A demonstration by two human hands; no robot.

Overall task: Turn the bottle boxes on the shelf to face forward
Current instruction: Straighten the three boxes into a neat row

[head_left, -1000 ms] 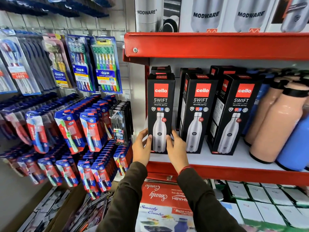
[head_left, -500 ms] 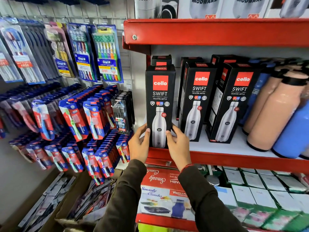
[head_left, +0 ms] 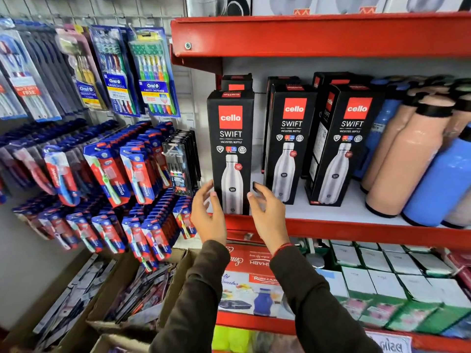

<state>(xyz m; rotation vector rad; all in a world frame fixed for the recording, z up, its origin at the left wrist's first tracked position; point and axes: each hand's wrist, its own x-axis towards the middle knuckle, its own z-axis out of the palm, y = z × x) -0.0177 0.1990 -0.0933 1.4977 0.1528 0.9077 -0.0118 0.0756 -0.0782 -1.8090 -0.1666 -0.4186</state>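
Three black "cello SWIFT" bottle boxes stand upright at the front of the red shelf (head_left: 356, 231). The left box (head_left: 230, 138) shows its front squarely at the shelf's edge. The middle box (head_left: 290, 138) and the right box (head_left: 341, 143) are turned a little, each showing a side panel. More black boxes stand behind them. My left hand (head_left: 207, 215) and my right hand (head_left: 267, 215) hover on either side of the left box's base, fingers spread, a small gap from it. Neither hand holds anything.
Peach bottles (head_left: 407, 159) and blue bottles (head_left: 441, 179) stand at the shelf's right. Toothbrush packs (head_left: 142, 72) hang on the wall to the left. An upper red shelf (head_left: 318, 34) overhangs the boxes. Boxed goods (head_left: 382, 281) fill the shelf below, and cardboard cartons (head_left: 107, 301) sit on the floor.
Both hands have let go of the left box and pulled slightly back from it. The box stands at the shelf's front edge, facing forward.
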